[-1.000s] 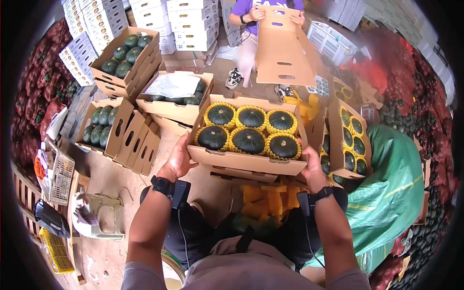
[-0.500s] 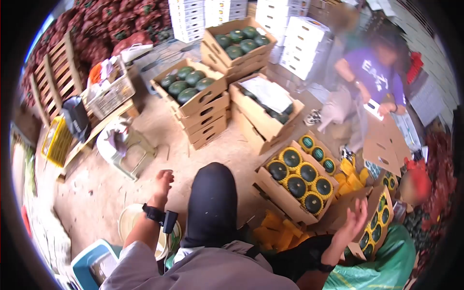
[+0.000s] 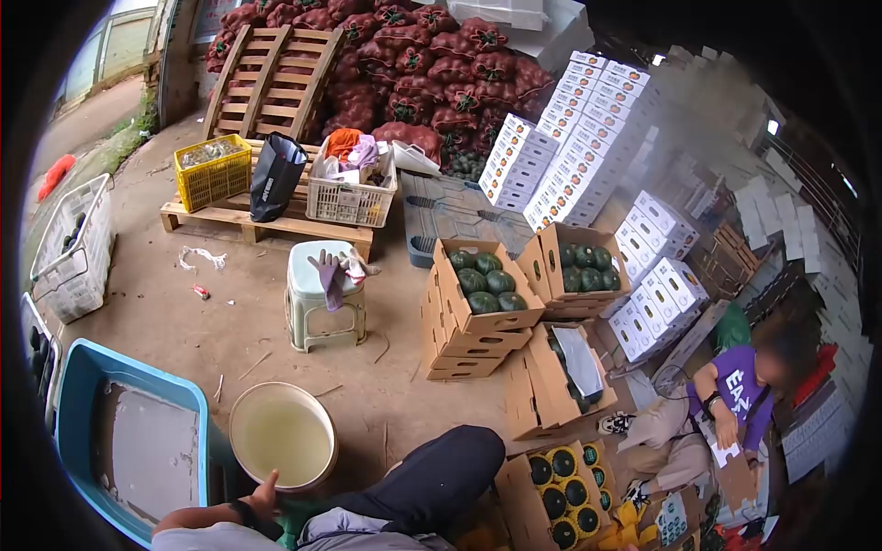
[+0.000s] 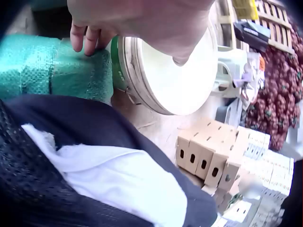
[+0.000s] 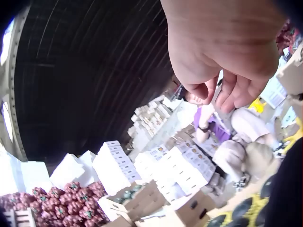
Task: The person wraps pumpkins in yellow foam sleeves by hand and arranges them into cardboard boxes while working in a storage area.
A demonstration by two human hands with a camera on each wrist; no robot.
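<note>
My left hand (image 3: pixel 264 499) is low in the head view, by the near rim of a round bucket (image 3: pixel 283 435) of cloudy liquid. In the left wrist view the same hand (image 4: pixel 142 21) partly covers the bucket; its relaxed fingertips are over a green woven sack (image 4: pixel 57 68), and contact is unclear. Nothing is seen in its grip. My right hand (image 5: pixel 225 52) hangs with loosely bent fingers and holds nothing in the right wrist view. A carton (image 3: pixel 520 503) of dark green squashes in yellow net sleeves stands at the lower right.
A blue tub (image 3: pixel 199 395) is left of the bucket, and a stool (image 3: pixel 306 275) with gloves stands beyond it. Stacked squash cartons (image 3: pixel 473 342) are right of the stool. A person in a purple shirt (image 3: pixel 735 390) sits at right. Pallets and red net sacks (image 3: pixel 404 60) are behind.
My hands have let go of the squash carton and moved apart from it. The head view has turned left, bringing the bucket and blue tub into sight; the carton now appears lower right.
</note>
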